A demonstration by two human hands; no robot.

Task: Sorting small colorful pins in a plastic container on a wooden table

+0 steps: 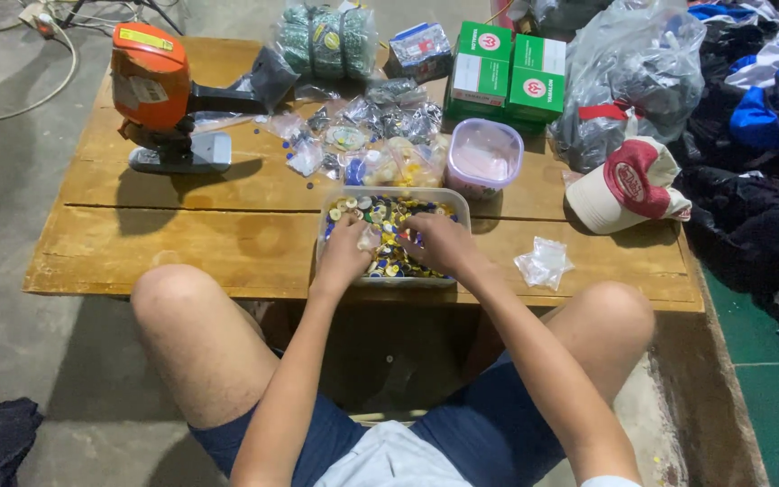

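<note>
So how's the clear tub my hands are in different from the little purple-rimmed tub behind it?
The clear tub is larger, rectangular and heaped with mixed-colour buttons; the purple-rimmed tub is smaller and squarer, and looks empty. The left hand and right hand dig in the clear tub; the purple-rimmed tub is untouched. Both are open plastic tubs on the wooden table.

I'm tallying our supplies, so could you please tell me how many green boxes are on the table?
2: the left green box and the right green box stand side by side at the table's far edge, behind the lidded tub. More may be hidden behind.
</note>
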